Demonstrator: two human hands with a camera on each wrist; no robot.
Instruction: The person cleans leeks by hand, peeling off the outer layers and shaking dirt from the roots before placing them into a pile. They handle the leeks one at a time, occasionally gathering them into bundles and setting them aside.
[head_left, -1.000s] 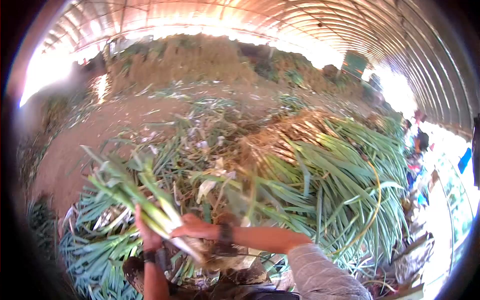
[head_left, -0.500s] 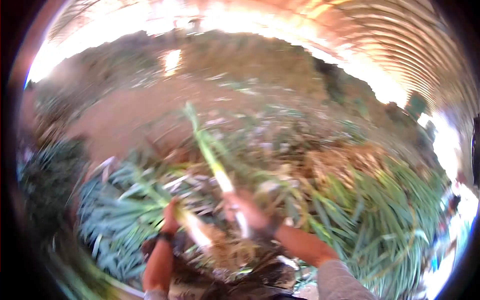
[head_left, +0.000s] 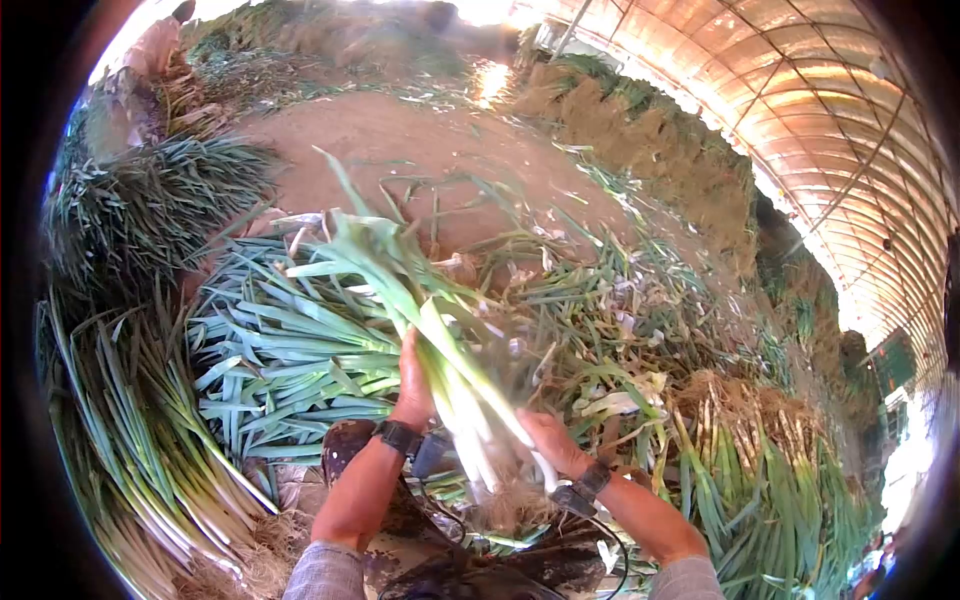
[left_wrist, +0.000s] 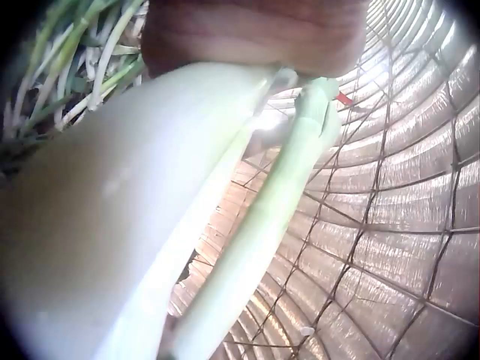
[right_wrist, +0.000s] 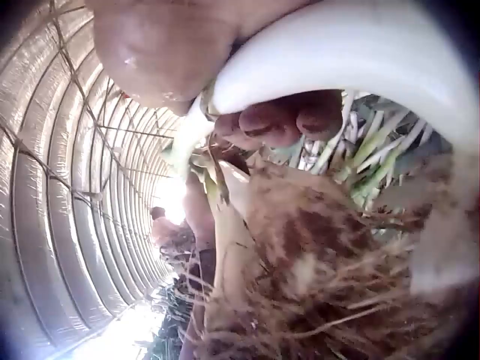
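In the head view my left hand (head_left: 412,388) grips a bunch of leeks (head_left: 462,425) around the pale stalks, its green leaves pointing away from me. My right hand (head_left: 552,443) holds one more leek (head_left: 488,390) low on its white shank, laid along the right side of the bunch. The right wrist view shows the thumb and curled fingers round that white shank (right_wrist: 322,56), with brown bushy roots (right_wrist: 315,255) of the bunch below. Close up in the left wrist view, thick white stalks (left_wrist: 127,187) pass under the left hand (left_wrist: 255,34).
Leeks lie heaped leafy side left (head_left: 290,340) beside the bunch. Another row of leeks (head_left: 150,430) lies at far left, roots toward me. A root-up pile (head_left: 760,450) stands at right. Leaf scraps (head_left: 620,300) litter the ground ahead. A person (head_left: 150,60) is at upper left.
The head view has swung left, bringing in the left-hand leek row. The right hand separated with a single leek from the bunch, then brought a leek back alongside it. The left hand kept its grip.
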